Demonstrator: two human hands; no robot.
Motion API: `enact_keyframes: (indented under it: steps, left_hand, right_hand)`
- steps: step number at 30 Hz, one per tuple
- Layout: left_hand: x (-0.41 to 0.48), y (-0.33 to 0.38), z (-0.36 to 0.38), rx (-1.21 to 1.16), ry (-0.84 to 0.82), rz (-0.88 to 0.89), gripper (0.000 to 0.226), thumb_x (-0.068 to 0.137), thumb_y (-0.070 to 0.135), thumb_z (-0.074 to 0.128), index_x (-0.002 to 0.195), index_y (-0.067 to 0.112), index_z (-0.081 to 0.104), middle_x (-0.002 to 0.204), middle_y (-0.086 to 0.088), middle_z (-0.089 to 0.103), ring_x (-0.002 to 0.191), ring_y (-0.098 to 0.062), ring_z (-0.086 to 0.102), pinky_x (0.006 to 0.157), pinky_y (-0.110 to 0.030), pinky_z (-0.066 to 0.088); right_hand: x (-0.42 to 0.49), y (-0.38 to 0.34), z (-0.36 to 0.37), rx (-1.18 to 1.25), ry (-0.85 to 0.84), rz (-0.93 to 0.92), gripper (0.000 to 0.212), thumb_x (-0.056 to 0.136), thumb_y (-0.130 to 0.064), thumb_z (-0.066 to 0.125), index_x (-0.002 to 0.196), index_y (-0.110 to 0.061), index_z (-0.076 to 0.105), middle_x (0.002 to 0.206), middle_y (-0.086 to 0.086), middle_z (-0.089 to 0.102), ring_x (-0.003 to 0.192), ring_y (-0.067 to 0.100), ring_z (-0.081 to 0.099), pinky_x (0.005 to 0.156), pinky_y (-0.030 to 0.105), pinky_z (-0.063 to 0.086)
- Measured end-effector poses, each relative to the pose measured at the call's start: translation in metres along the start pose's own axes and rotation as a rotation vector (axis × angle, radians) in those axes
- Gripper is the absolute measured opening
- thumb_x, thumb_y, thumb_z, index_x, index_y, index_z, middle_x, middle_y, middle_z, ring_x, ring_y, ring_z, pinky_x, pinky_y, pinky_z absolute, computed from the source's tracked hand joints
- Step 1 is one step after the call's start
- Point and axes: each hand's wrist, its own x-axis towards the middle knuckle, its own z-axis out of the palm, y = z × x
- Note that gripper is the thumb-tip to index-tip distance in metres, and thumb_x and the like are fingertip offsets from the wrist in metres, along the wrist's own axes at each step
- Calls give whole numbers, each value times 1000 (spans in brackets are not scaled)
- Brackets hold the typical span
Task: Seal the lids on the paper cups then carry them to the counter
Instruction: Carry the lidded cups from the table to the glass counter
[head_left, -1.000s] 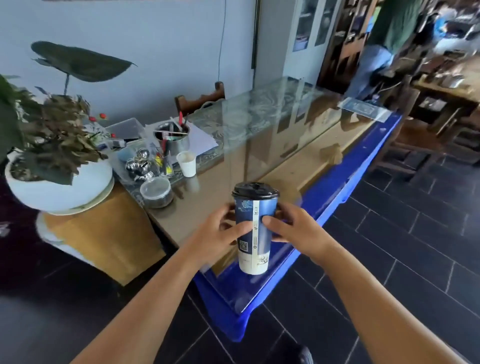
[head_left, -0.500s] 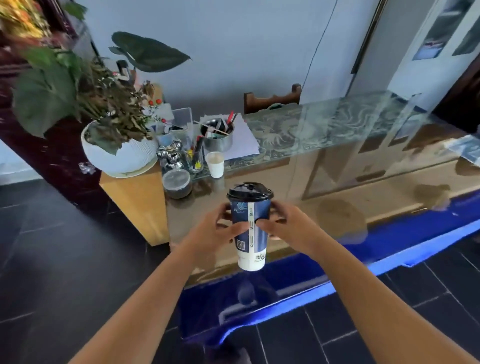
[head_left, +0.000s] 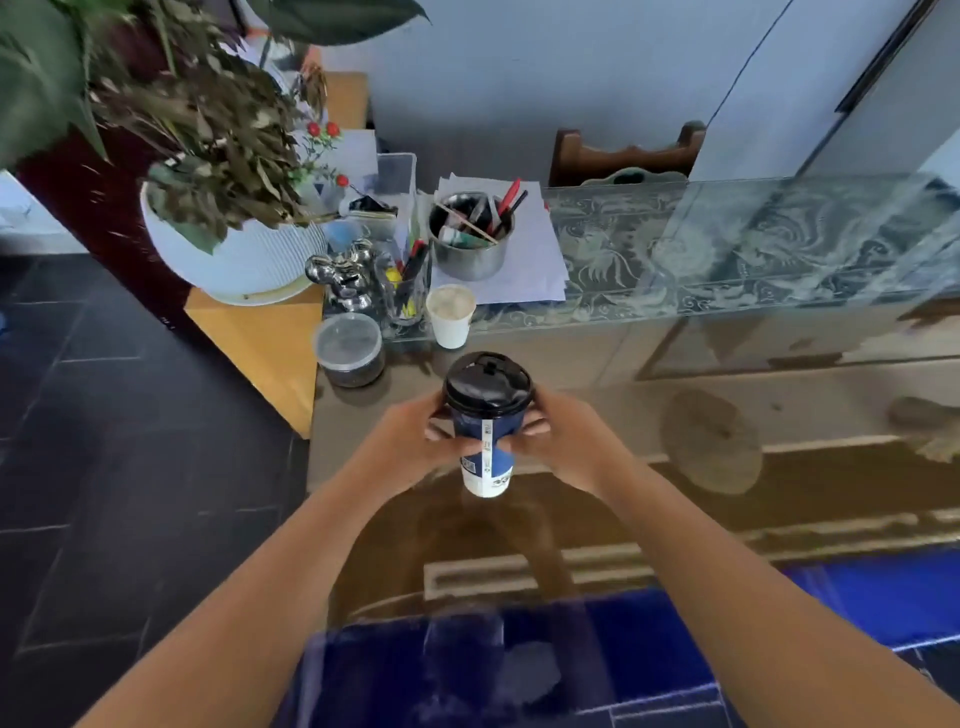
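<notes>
Gripping the paper cup (head_left: 486, 457) from both sides, the left hand (head_left: 410, 441) and right hand (head_left: 569, 441) curl their fingers round its wall just below the black lid (head_left: 488, 382); the cup is upright over the counter (head_left: 727, 395).

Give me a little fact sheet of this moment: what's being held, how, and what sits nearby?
held item: blue paper cup, upright
lid: black lid on top of the cup
grip: left hand and right hand, one on each side, fingers curled round the cup
place: over the glass-topped counter; cannot tell if the base touches it
nearby, beyond the cup: small white cup, clear lidded tub, metal pot of pens, potted plant
</notes>
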Motion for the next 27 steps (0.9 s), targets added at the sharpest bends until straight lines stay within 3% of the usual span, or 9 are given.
enact_keyframes:
  steps: [2,4,8,12,14,19,22,27]
  left_hand:
    - [16,-4,-1,-25,15,-3,50,75,40,85,102,68,53,89,55,60,84,19,64,60,-4,44]
    - [32,-10,2,-51,38,-15,52,73,40,86,96,73,53,88,54,61,84,21,64,59,0,44]
    - [56,-19,9,-53,81,-34,50,73,32,89,109,48,59,80,42,66,81,24,63,60,0,46]
    - [68,-25,13,-12,95,18,59,78,27,88,130,25,61,94,31,64,77,29,59,66,5,43]
    - [70,-27,13,8,117,47,61,79,27,88,133,23,60,99,25,66,79,31,57,68,6,41]
    - [62,-28,20,53,150,83,68,81,28,87,141,23,56,119,11,73,99,6,65,77,0,43]
    - [58,-29,24,42,163,79,67,81,27,87,141,22,56,122,6,74,102,5,62,74,4,42]
    - [58,-25,25,31,157,84,65,84,28,84,142,24,54,121,8,73,107,-9,69,84,-26,55]
  right_hand:
    - [24,7,-3,-27,-9,-5,52,84,-22,78,132,-22,58,113,-3,74,101,15,71,92,37,57]
    - [43,11,-6,-38,-1,-7,57,84,-22,79,136,-23,56,115,-4,74,102,15,71,93,38,58]
    - [64,21,-7,-37,16,-10,60,84,-19,80,138,-22,55,117,-3,76,101,15,72,91,37,60]
    - [77,30,-9,-68,37,-47,63,83,-19,81,139,-22,55,118,-2,76,104,15,73,86,27,57]
    - [80,32,-7,-102,56,-73,61,82,-21,82,138,-21,56,118,-2,76,106,16,72,83,21,54]
    - [76,40,1,-137,104,-112,63,80,-22,84,137,-21,55,119,1,76,110,22,71,96,41,57]
    - [73,45,6,-126,123,-136,63,80,-23,85,135,-22,54,118,0,76,109,21,71,94,37,58]
    - [76,47,4,-90,105,-133,64,81,-21,84,137,-25,53,117,-3,75,106,19,71,94,39,58]
